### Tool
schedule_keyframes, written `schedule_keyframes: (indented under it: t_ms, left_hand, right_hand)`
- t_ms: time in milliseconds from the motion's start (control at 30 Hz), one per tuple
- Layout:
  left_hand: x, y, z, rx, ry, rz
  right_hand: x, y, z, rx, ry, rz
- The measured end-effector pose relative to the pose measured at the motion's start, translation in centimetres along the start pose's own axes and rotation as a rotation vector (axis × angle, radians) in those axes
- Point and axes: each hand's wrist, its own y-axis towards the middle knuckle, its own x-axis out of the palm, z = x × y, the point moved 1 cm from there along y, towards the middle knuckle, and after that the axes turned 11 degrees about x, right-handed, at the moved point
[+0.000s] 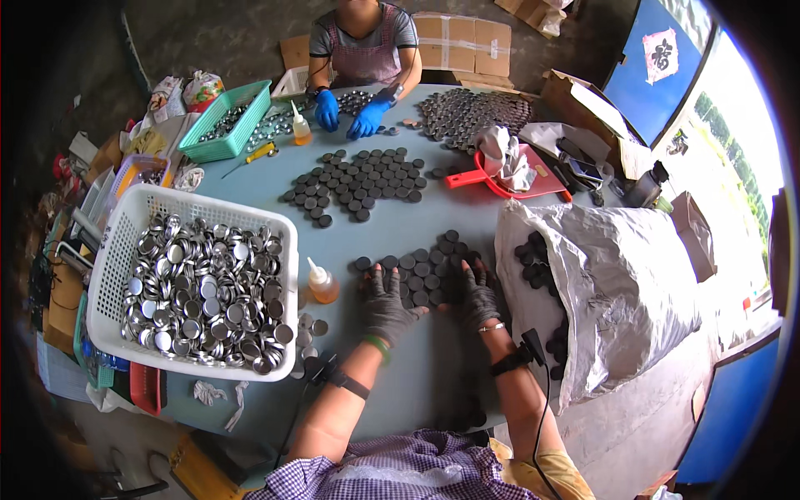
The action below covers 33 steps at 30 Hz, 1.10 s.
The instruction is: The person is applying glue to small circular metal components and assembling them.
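Observation:
My left hand (388, 310), in a dark fingerless glove, lies with fingers spread at the left side of a patch of dark round discs (420, 272). At the right side of that patch rests my right hand (478, 302), gloved the same way, its fingers stretched out over the discs. Neither hand grips anything. The discs lie flat and close together on the blue-grey table (383, 229). Just left of my left hand stands a squeeze bottle (322, 285) of amber liquid. A white woven sack (621, 292) opens toward my right hand, with more dark discs (537, 265) in its mouth.
A white plastic basket (289, 250) holds many silvery metal caps (204, 292). Further off lie another group of discs (362, 179), a red dustpan (542, 171), a screwdriver (260, 152) and a green basket (218, 150). A person in blue gloves (367, 121) works across the table.

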Motion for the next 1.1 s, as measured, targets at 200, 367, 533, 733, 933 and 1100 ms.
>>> schedule_keyframes:
  t_ms: [200,367,533,733,933,1100]
  left_hand:
    - [1.1,4.0,-3.1,-0.085,0.011,0.09]
    - [1.2,9.0,-3.4,-0.146,0.006,0.124]
    - [0.8,12.3,-4.4,-0.252,0.017,0.075]
    - [1.0,13.3,-4.1,-0.307,-0.027,0.164]
    - [0.1,9.8,-1.6,-0.229,-0.121,0.169]
    - [-0.3,3.3,1.4,-0.022,-0.222,0.37]
  right_hand:
    - [0.9,6.0,-2.7,-0.067,0.066,-0.005]
    - [1.8,12.6,-2.9,-0.081,0.016,-0.013]
    - [3.1,18.3,-5.4,-0.102,0.037,-0.037]
    - [3.0,20.8,-6.0,-0.072,0.026,-0.018]
    - [3.0,18.8,-4.3,-0.106,0.068,0.14]
    - [2.9,13.8,-6.5,-0.336,0.342,0.431]
